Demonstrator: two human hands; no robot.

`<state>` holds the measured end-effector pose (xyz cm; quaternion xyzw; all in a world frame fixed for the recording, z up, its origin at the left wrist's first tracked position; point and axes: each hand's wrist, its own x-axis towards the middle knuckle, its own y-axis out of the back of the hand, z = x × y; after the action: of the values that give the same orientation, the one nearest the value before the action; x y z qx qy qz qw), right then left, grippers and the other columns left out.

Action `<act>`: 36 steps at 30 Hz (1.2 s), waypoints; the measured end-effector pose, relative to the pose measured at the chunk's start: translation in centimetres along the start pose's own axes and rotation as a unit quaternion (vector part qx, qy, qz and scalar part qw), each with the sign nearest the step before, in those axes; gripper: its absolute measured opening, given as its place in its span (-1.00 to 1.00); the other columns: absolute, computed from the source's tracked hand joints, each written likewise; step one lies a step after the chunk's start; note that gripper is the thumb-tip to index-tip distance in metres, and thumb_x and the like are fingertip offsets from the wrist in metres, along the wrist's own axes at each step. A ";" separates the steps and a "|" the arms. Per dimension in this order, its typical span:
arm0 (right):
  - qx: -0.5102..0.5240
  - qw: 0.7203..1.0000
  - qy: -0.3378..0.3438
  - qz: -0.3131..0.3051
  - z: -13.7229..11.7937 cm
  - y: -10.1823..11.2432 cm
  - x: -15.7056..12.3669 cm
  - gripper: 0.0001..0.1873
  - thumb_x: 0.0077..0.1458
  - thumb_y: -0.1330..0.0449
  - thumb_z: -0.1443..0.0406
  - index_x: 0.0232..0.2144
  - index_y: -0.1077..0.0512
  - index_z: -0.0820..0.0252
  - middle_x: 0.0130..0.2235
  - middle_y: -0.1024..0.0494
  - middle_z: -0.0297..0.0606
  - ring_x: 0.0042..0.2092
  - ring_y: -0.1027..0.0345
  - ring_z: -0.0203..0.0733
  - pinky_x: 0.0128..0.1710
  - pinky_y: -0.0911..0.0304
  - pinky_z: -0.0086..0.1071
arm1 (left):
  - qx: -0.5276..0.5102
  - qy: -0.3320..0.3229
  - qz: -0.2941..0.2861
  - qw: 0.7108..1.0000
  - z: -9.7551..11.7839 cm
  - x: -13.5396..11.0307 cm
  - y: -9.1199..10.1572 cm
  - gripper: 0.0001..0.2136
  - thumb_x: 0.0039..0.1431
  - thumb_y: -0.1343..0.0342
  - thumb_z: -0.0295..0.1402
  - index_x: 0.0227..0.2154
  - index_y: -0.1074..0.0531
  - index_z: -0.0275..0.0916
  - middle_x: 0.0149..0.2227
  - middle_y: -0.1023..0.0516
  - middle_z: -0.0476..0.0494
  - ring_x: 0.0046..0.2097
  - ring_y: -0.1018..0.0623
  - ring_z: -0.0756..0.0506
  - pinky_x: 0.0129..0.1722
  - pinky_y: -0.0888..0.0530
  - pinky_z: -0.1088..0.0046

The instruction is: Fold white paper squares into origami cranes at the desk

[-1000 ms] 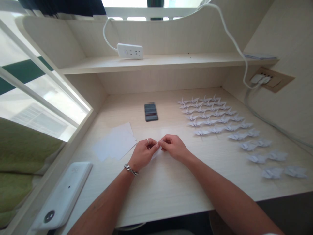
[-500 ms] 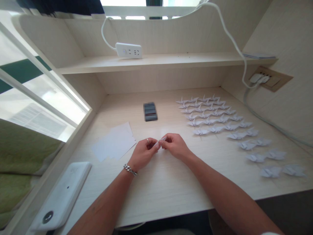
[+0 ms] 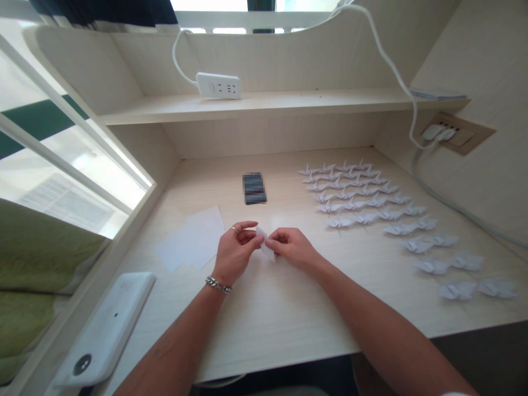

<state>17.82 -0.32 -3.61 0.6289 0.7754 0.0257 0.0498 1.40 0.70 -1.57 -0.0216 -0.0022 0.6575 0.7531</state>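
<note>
Between my hands, above the middle of the desk, is a small white piece of folded paper [image 3: 268,251], tilted on edge. My left hand [image 3: 238,247] pinches its left side with the thumb; the index finger stretches along its top. From the right, the thumb and fingers of my right hand [image 3: 292,246] are closed on the paper. Left of my hands lies a loose pile of white paper sheets [image 3: 192,239]. Rows of several folded paper cranes [image 3: 363,218] stand on the right half of the desk.
A dark, pixelated flat object [image 3: 254,188] lies beyond my hands. At the left front is a white device [image 3: 107,324] with a round dark button. A power strip [image 3: 218,86] rests on the shelf [image 3: 280,103]; its cable [image 3: 381,49] hangs to the wall socket [image 3: 464,135].
The folded paper has turned, now slanting down to the right with more of its face showing. My left hand has shifted slightly left, its index finger straightened.
</note>
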 end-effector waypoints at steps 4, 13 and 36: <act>0.037 0.998 -0.005 0.044 0.0 -0.3 0.2 -0.76 -0.02 -0.24 0.15 -0.49 -0.46 0.24 -0.52 -0.48 -0.33 -0.49 -0.31 -0.31 -0.45 -0.27 -0.42 | 0.009 0.005 0.005 1.000 -0.2 -0.1 -0.2 -0.55 -0.15 -0.36 -0.35 -0.15 -0.40 -0.32 -0.42 -0.57 -0.06 -0.35 -0.56 -0.02 -0.27 -0.51 0.43; 0.104 0.989 0.013 0.101 -0.2 -0.4 0.3 -0.77 -0.10 -0.32 0.20 -0.41 -0.43 0.23 -0.47 -0.50 -0.34 -0.44 -0.38 -0.29 -0.47 -0.33 -0.42 | 0.012 0.004 0.017 1.000 -0.8 0.2 -0.2 -0.72 -0.17 -0.37 -0.38 -0.39 -0.43 -0.32 -0.46 -0.57 -0.06 -0.41 -0.56 -0.01 -0.33 -0.51 0.47; 0.167 0.983 -0.029 0.076 -0.4 0.2 0.3 -0.69 -0.30 -0.42 0.22 -0.45 -0.49 0.24 -0.45 -0.54 -0.32 -0.40 -0.42 -0.26 -0.40 -0.35 -0.37 | 0.055 0.002 0.000 0.998 -0.9 0.0 0.1 -0.79 -0.14 -0.35 -0.33 -0.42 -0.54 -0.32 -0.43 -0.62 -0.12 -0.39 -0.57 -0.05 -0.31 -0.51 0.44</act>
<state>17.96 0.01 -3.18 0.6857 0.7172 -0.1192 -0.0355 1.34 0.73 -2.51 0.0188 0.0356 0.6566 0.7532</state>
